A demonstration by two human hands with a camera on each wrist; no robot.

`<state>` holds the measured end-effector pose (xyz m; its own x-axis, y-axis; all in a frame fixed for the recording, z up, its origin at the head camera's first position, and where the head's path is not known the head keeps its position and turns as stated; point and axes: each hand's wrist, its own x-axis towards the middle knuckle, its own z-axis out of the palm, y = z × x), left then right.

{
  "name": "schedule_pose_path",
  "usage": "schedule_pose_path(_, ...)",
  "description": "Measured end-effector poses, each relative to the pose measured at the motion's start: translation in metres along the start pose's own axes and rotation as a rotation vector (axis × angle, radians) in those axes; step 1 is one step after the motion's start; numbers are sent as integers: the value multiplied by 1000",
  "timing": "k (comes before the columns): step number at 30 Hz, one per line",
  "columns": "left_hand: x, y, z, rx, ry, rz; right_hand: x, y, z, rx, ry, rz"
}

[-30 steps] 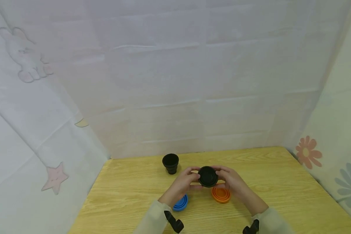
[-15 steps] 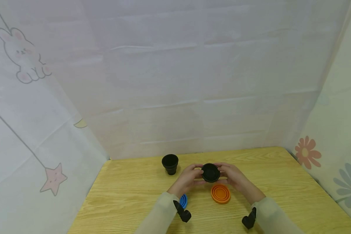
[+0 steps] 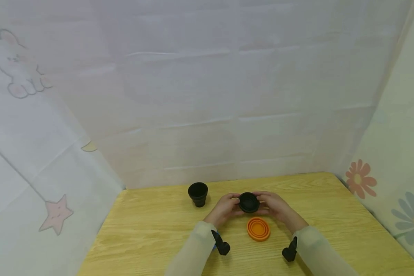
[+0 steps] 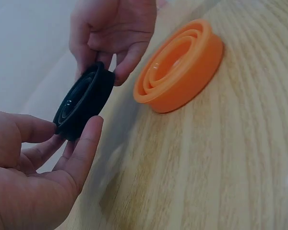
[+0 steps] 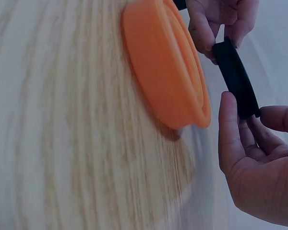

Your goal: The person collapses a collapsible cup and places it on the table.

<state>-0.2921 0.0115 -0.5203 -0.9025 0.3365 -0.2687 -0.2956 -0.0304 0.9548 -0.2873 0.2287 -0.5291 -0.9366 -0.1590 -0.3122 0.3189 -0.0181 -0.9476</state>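
The flat black ringed cup [image 3: 249,202] is located right of centre in the lower half of the head view. It is held between the left hand [image 3: 225,209] and the right hand [image 3: 271,204], one at each side. The grip of the left hand is clamped on the left side of the cup; the grip of the right hand is clamped on the opposite side. Thumb and fingers of both hands bear on the rim and outer wall. The ringed face is directed toward the head camera.

In the left wrist view, the same cup appears left of centre, tilted, with the left hand at lower left and the right hand at upper centre. In the right wrist view, it appears at upper right, nearly edge-on, between the two hands.

The orange ringed cup [image 3: 258,229] lies flat on the counter [image 3: 141,237], directly below the held cup in the head view and apart from it. A tall black cup [image 3: 198,193] stands upright, mouth upward, to the upper left of the hands, near the rear edge of the counter. A blue item [image 3: 214,247] is mostly hidden behind the left sleeve [image 3: 190,250] and its black wrist fitting [image 3: 222,245]. A pale printed cloth [image 3: 193,96] fills the background.
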Motion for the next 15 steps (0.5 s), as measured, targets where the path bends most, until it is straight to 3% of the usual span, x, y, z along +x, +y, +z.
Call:
schedule_pose_path(9,10,-6,-1,-20,-8,-14,14,5,-6,-52,28,27)
schedule_pose_path(15,17,-3,0,31,2,-25,20,4,-7,-106,50,16)
